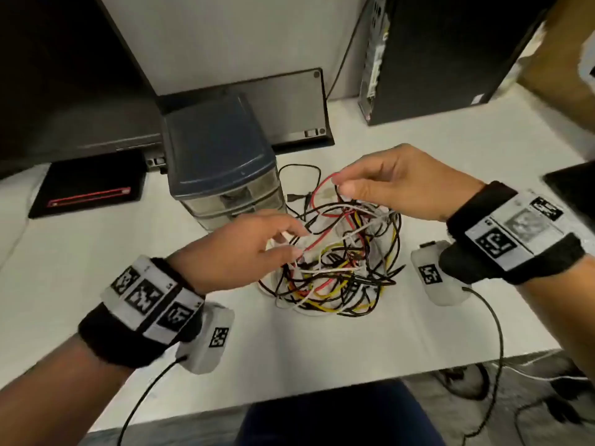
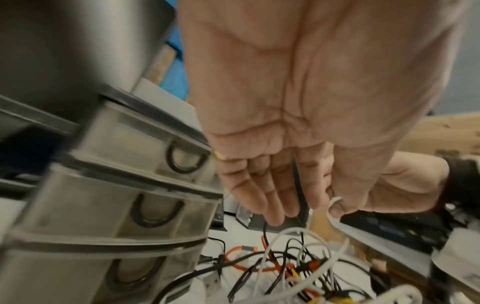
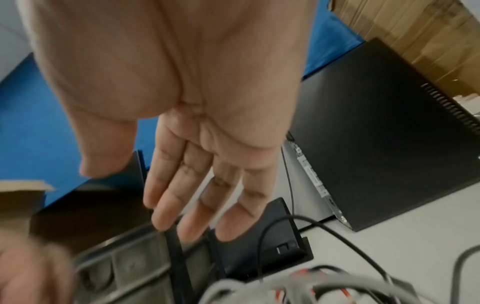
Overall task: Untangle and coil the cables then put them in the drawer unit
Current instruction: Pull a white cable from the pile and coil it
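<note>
A tangle of black, white, red and yellow cables [image 1: 341,268] lies on the white desk, right of a small drawer unit [image 1: 222,149] with a blue-grey top and translucent drawers, all pushed in. My left hand [image 1: 299,242] reaches into the tangle's left side. In the left wrist view the left hand [image 2: 324,205] pinches a white cable [image 2: 335,200] between thumb and forefinger, and a black cable runs between its fingers. My right hand [image 1: 339,184] hovers over the tangle's far side, fingertips at the top of a red cable loop [image 1: 317,191]. The right wrist view shows the right hand [image 3: 124,197] with straight fingers holding nothing.
A monitor stand base [image 1: 289,101] stands just behind the drawer unit. A black PC tower [image 1: 434,53] is at the back right, and a flat black device with a red stripe [image 1: 87,185] at the left. The desk's front edge [image 1: 289,394] runs below my wrists.
</note>
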Motion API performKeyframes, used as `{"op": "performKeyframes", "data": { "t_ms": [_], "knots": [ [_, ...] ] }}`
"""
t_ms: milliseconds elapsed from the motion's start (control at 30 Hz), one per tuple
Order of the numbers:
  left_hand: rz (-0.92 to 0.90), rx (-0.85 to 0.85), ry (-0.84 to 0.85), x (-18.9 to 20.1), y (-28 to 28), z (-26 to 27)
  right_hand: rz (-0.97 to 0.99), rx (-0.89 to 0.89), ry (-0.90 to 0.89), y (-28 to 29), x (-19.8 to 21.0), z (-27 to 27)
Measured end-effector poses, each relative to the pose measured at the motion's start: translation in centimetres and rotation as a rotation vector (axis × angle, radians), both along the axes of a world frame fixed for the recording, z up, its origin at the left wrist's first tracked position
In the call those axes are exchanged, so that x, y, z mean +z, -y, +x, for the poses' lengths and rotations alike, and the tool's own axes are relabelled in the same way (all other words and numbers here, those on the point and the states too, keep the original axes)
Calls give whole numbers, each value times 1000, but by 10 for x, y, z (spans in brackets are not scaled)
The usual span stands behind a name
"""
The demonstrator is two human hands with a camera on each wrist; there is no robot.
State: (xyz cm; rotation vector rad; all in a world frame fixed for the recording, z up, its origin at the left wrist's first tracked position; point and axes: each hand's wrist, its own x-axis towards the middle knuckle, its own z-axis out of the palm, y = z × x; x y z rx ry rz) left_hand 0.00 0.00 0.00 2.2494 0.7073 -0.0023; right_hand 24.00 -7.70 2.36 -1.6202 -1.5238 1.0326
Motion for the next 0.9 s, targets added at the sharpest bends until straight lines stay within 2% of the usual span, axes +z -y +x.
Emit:
{"op": "performKeyframes", "data": {
  "t_ms": [33, 133, 233, 300, 400, 500, 667, 800, 900],
  "knots": [
    [77, -56, -38, -5, -4, 10, -27, 25, 68, -1, -9, -2],
    [319, -265, -345, -21, -9, 33, -125, 147, 305, -3, -32, -7],
    [370, -413, -547, -42, -10, 37, -190, 251, 496, 0, -48, -11],
    [352, -447, -587, -53, -11, 33, -191, 289, 587, 1, -53, -15],
    [389, -442, -604, -59, -7, 27, -177, 347, 604, 6, -58, -29],
    [425, -386, -537, -54, -5, 19, -178, 379, 626, 13, -55, -44],
    [445, -258, -263, -33, -2, -4, -107, 318, 607, 27, -37, -58],
    [528, -131, -40, -22, 4, -13, -2, 251, 760, 35, -29, -61],
    [582, -10, 102, -14, 6, -17, 47, 159, 805, 38, -21, -59]
  ]
}}
